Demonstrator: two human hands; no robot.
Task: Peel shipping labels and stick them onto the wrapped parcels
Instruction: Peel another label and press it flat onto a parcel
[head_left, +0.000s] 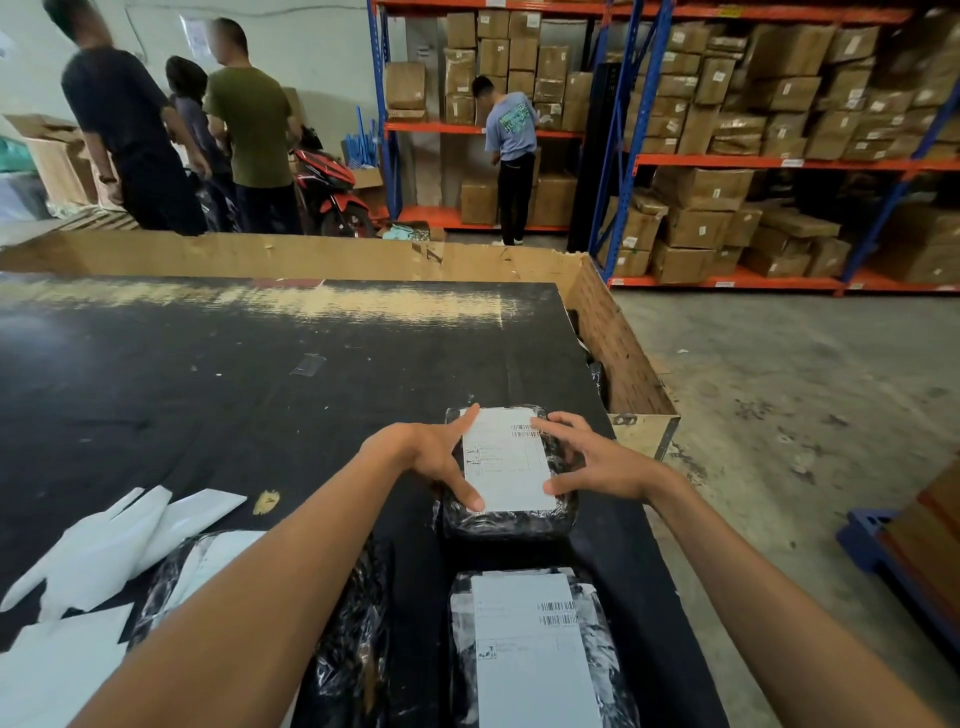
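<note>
- Wrapped parcel (511, 512) sits lower centre of frame on the black surface (208, 374), near its right edge; black glossy film, crinkled, so likely slippery and a bit soft under pressure.
- Shipping label (506, 460) lies flat on top of the parcel, barcode toward the upper right corner; thin paper, light, will crease or trap bubbles if pressed unevenly (judgement).
- Best hold looks like the parcel's side edges; the label itself wants flat fingertip pressure from centre outward, not a pinch.
- Left hand (434, 457) at the label's left edge, fingers straight and spread: index tip at the top left corner, thumb tip at the bottom left corner. Grip open, grasps nothing, just presses.
- Right hand (597, 460) mirrors it on the right edge, fingers splayed and lightly bent, one fingertip near the barcode, thumb at the lower right corner. Grip also open, touching only.
- Both forearms reach in from the bottom of frame, converging on the parcel, palms down.
- Second parcel (535, 649), bottom centre, already carries a label; another wrapped parcel (348, 649) lies to its left under the left forearm.
- White backing sheets (119, 540) lie scattered lower left (probably peeled liners).
- Step in hand reads as smoothing the label down; corners still need a check.
- Background: shelving with cartons (753, 130) upper right, people standing upper left.
</note>
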